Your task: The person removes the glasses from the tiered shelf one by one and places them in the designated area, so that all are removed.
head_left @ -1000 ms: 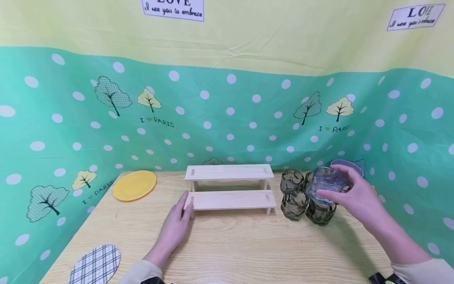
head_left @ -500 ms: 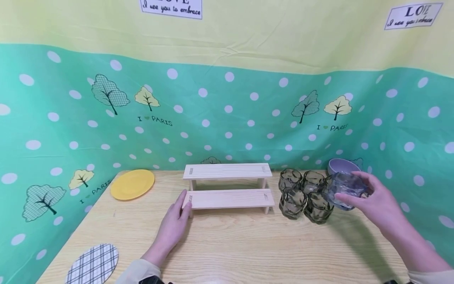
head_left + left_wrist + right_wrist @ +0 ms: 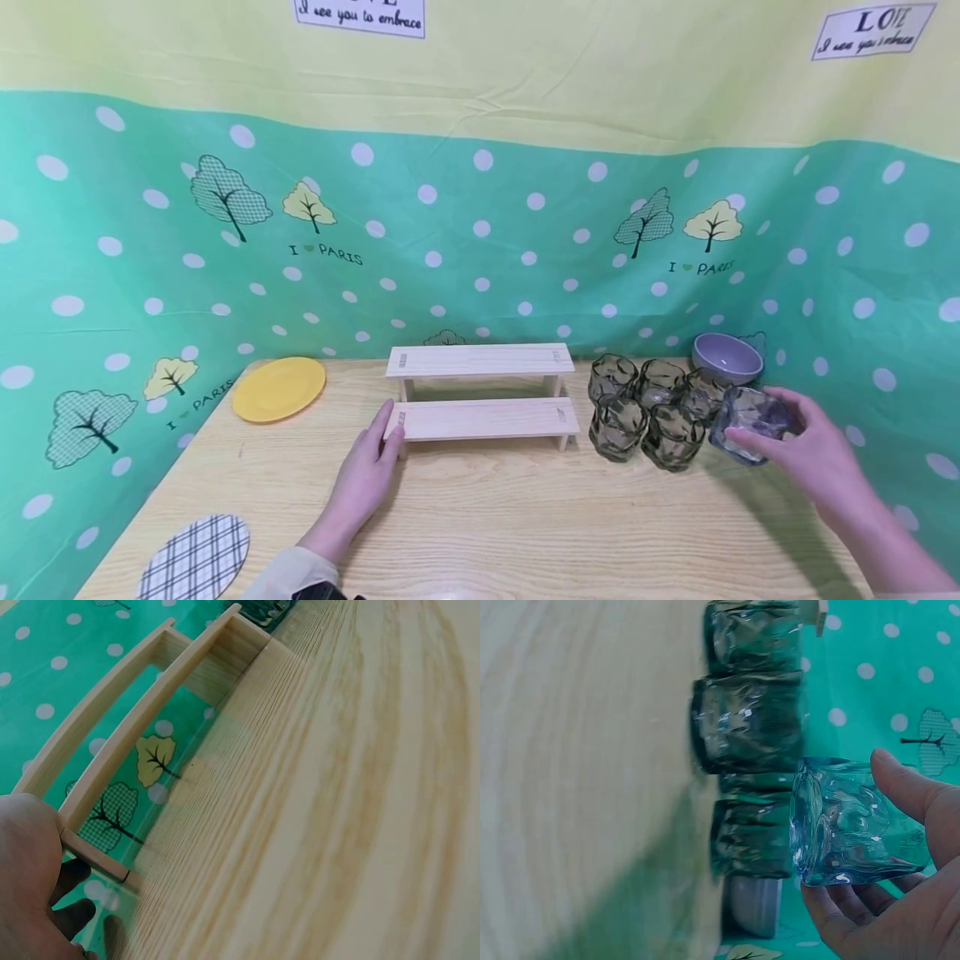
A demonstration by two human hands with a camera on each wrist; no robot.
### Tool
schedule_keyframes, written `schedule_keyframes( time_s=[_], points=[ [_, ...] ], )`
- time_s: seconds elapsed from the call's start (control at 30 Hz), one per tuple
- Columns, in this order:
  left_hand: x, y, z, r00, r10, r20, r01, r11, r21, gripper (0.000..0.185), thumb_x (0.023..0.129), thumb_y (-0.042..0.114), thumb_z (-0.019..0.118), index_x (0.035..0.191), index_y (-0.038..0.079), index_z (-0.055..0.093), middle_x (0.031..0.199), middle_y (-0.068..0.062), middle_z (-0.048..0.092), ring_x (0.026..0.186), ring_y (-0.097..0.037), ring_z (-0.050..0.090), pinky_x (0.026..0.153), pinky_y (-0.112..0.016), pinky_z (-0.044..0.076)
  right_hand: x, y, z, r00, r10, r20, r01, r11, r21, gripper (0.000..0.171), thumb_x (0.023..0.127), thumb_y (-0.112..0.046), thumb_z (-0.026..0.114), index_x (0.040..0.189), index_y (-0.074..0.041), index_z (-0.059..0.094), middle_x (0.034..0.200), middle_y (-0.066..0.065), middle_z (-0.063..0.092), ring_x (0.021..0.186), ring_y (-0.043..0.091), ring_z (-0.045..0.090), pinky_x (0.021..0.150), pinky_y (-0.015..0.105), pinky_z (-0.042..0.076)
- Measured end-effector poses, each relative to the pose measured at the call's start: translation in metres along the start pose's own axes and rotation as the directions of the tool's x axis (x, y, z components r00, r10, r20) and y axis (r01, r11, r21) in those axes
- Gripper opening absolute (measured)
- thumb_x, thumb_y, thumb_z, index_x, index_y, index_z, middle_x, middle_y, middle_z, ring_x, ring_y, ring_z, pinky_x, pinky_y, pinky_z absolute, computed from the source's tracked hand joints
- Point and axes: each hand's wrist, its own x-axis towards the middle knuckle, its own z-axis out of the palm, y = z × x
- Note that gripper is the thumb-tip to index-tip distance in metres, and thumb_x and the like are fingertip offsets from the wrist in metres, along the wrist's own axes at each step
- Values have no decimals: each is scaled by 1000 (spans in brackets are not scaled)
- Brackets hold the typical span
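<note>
My right hand grips a bluish clear glass tumbler, thumb on one side and fingers on the other. The tumbler is at the right end of a cluster of several smoky-grey faceted tumblers, overlapping the nearest one in the head view. In the right wrist view, the bluish tumbler shows clear of the table surface. My left hand holds the left end of a pale wooden two-step rack, thumb on the lower step's corner. Its fingers are beside the end leg in the left wrist view.
A purple bowl stands behind the tumblers at the back right. A yellow plate lies at the back left, and a plaid round mat at the front left. Polka-dot cloth surrounds the wooden table.
My right hand has carried the bluish tumbler rightward and down, from over the smoky tumblers to their right side, uncovering them and the purple bowl. My left hand stays on the rack.
</note>
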Motion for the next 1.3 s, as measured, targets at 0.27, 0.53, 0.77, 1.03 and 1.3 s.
schedule_keyframes(
  time_s=[0.27,0.53,0.77,1.03,1.3],
  points=[
    [-1,0,-1,1000,-6,7,6,1000,-9,64,121,41,44,176,12,29,165,-30,47,152,-51,45,124,-69,35,4,21,7,999,47,17,-46,998,-36,126,94,-56,86,175,1,9,151,42,44,122,53,57,78,39,56],
    [-1,1,-1,1000,-8,6,8,1000,-11,64,121,42,44,176,13,30,164,-30,48,152,-50,45,125,-68,34,6,27,16,998,48,47,-47,998,-29,123,95,-51,87,174,1,8,149,43,46,120,54,59,87,59,58],
    [-1,1,-1,1000,-8,1,8,1000,-7,63,121,40,45,176,12,31,161,-32,51,150,-50,47,124,-68,35,9,30,22,998,41,50,-40,999,-17,122,95,-48,89,173,3,11,152,43,44,124,56,58,93,64,54],
    [-1,1,0,1000,-11,6,11,1000,-4,63,121,40,44,176,13,30,164,-31,48,152,-50,45,125,-68,34,13,36,26,996,57,69,-57,998,-2,124,94,-47,90,173,5,10,155,43,40,127,56,55,94,57,56],
    [-1,0,0,1000,-14,8,14,1000,-4,64,121,41,44,176,13,30,164,-32,48,152,-50,44,125,-67,34,15,41,27,994,79,74,-80,997,9,126,93,-47,91,174,2,6,155,44,38,127,58,54,95,62,56]
  ],
)
